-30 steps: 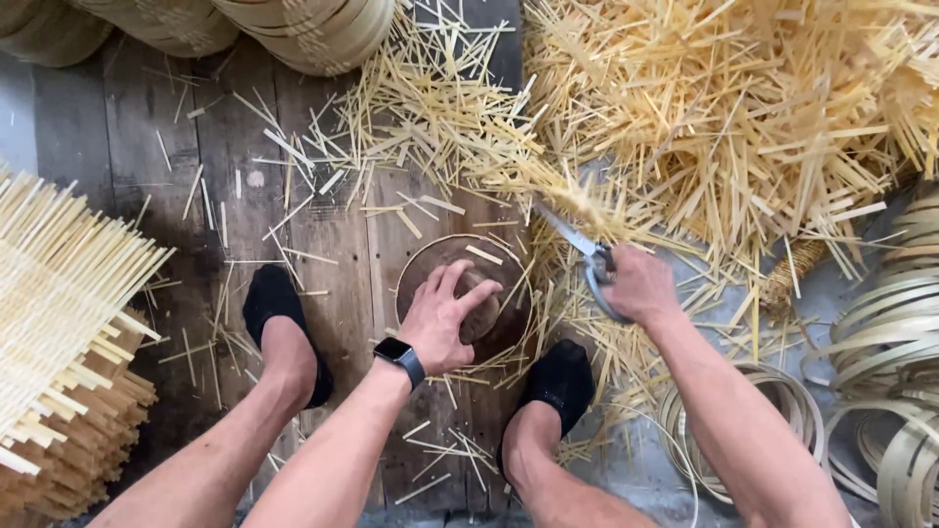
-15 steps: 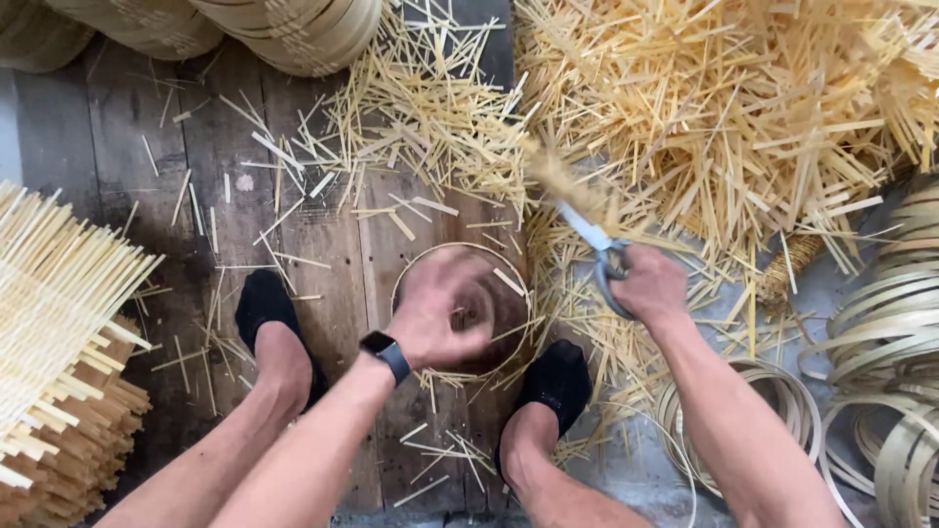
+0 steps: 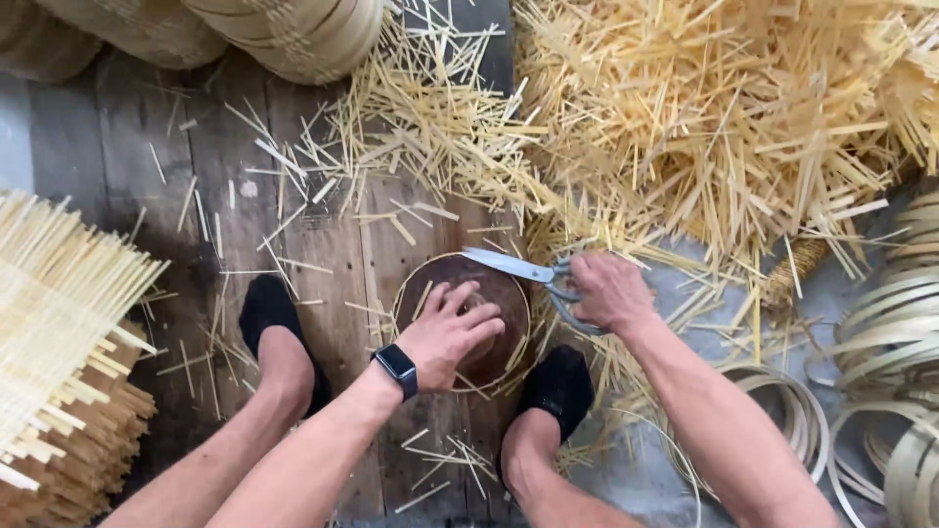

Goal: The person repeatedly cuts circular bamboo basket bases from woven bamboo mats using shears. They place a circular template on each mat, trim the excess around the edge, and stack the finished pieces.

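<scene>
Your left hand (image 3: 448, 332) lies flat, fingers spread toward one o'clock, pressing one round brown bamboo-rimmed tray (image 3: 509, 298) between your two black-socked feet (image 3: 559, 383). Your right hand (image 3: 608, 290) grips one pair of steel scissors (image 3: 514, 265), blades shut, pointing ten o'clock.

You are pressing a round, dark brown woven disc with a pale bamboo rim (image 3: 511, 323) flat on the floorboards, and scissors (image 3: 518, 267) are lying across its two o'clock edge, blades pointing ten o'clock.
</scene>
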